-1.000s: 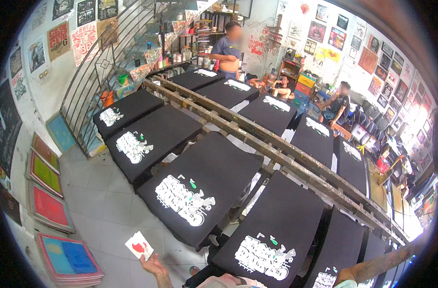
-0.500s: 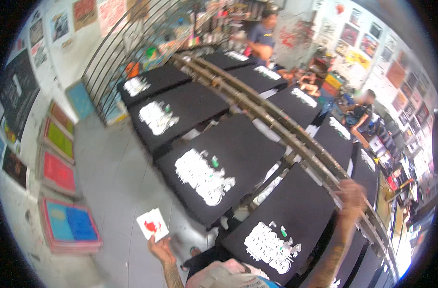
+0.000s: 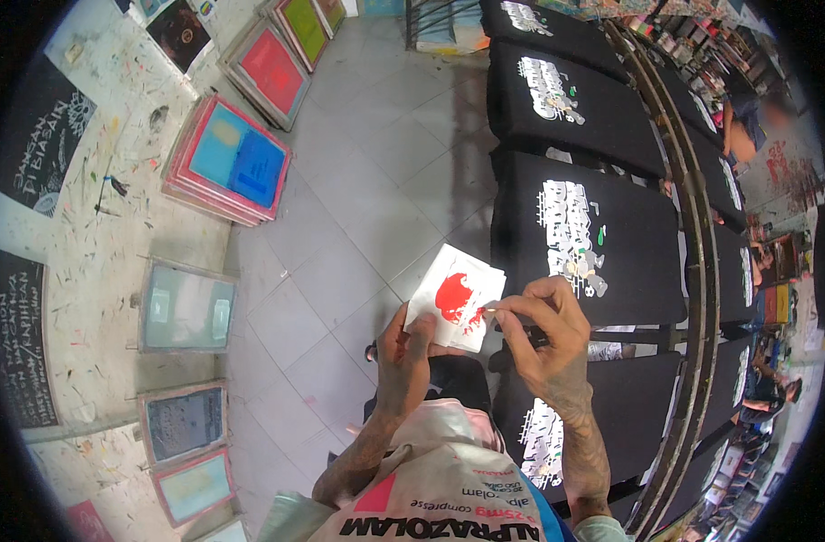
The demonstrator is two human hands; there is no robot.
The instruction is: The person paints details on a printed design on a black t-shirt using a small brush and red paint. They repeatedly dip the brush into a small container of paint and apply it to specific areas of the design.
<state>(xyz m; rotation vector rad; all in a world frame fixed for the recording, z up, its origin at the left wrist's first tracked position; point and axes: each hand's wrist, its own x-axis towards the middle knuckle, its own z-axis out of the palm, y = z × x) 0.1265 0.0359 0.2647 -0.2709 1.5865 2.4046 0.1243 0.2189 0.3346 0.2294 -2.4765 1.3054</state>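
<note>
A white square card (image 3: 426,312) bearing a smeared patch of red paint (image 3: 451,296) is held in front of my body. My left hand (image 3: 403,357) grips its lower left edge, thumb on top. My right hand (image 3: 553,339) pinches a short thin stick (image 3: 491,311) between thumb and fingertips, its end at the red paint's right edge. Much of the stick is hidden by the fingers. To the right of the card lies a black shirt (image 3: 634,212) stretched flat, with a white print (image 3: 566,226) carrying small green and grey areas.
More black shirts (image 3: 602,108) lie in rows along a long metal rail (image 3: 693,217). Framed screens (image 3: 196,307) in several colours lean along the left wall. Grey tiled floor (image 3: 340,217) runs between. Other people (image 3: 745,131) are at the far right, beyond the rail.
My view has turned left, so the shirts now stand to the right. My right hand has come from beside the rail to the card, which is now closer to my body's middle.
</note>
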